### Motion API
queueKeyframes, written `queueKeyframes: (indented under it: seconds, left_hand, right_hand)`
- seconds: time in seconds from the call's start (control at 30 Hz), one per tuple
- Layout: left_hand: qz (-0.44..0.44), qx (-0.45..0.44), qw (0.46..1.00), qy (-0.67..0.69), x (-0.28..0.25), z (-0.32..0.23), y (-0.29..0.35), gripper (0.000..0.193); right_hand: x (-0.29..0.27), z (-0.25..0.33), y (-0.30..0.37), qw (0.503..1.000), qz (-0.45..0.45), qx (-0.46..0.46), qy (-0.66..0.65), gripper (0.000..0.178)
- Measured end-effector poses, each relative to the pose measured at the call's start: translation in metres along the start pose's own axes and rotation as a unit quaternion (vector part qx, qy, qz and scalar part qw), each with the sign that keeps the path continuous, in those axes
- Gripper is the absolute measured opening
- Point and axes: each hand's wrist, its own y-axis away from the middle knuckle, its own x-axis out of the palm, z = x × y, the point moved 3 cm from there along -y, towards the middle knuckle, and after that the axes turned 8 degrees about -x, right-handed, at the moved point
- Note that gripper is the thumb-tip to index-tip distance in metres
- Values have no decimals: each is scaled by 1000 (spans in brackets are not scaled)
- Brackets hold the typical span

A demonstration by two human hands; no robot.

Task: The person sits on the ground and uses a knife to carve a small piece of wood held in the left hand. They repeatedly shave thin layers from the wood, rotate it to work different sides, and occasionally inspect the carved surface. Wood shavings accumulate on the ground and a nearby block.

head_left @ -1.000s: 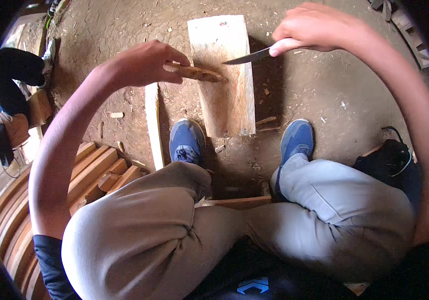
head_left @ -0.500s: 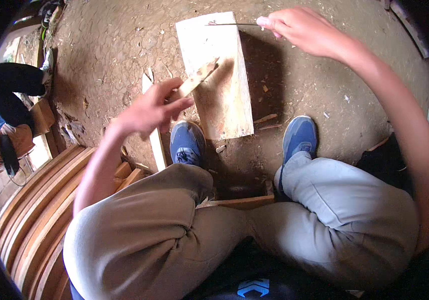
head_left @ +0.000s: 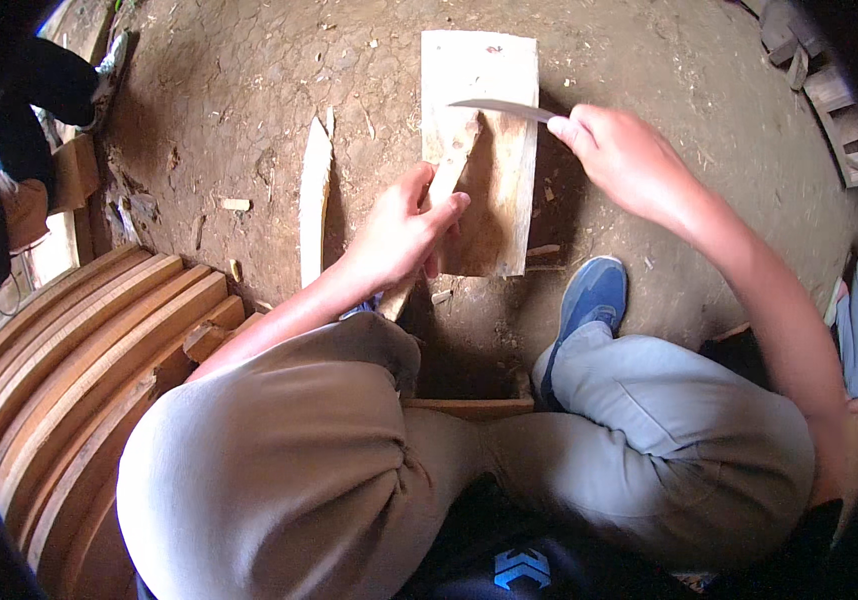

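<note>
My left hand [head_left: 399,235] is closed around a pale stick of wood [head_left: 456,160], its far end over a flat-topped wooden block [head_left: 494,70]. The stick's lower end sticks out below the hand, near my left knee. In my right hand [head_left: 629,160] is a knife [head_left: 499,105] with a long, slightly curved blade. That blade reaches leftward across the block, close to the stick's far end; whether it touches, I cannot tell. The handle is hidden inside my fingers.
A long, pointed wood strip [head_left: 316,205] lies left of the block. Curved stacked planks [head_left: 99,340] fill the lower left. Chips and splinters dot the earth floor [head_left: 249,110]. Another person's dark-clothed leg [head_left: 24,125] shows at far left, and wooden pieces [head_left: 839,115] lie at upper right.
The knife has come nearer and its blade shows broader. My left hand has turned the stick more upright. The view has shifted, so the block appears further right.
</note>
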Motion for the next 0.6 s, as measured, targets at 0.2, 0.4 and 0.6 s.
queueKeyframes:
  seconds: [0.2, 0.4, 0.6]
  left_hand:
    - [20, -14, 999, 42, 10, -3, 2, 24]
    - [22, 2, 997, 79, 19, 0, -6, 27]
    - [12, -5, 996, 87, 31, -5, -4, 36]
  right_hand:
    - [-3, 6, 11, 995, 38, 14, 92, 40]
    - [-1, 13, 13, 993, 41, -8, 113, 41]
    - [-1, 20, 13, 988, 2, -25, 151, 42]
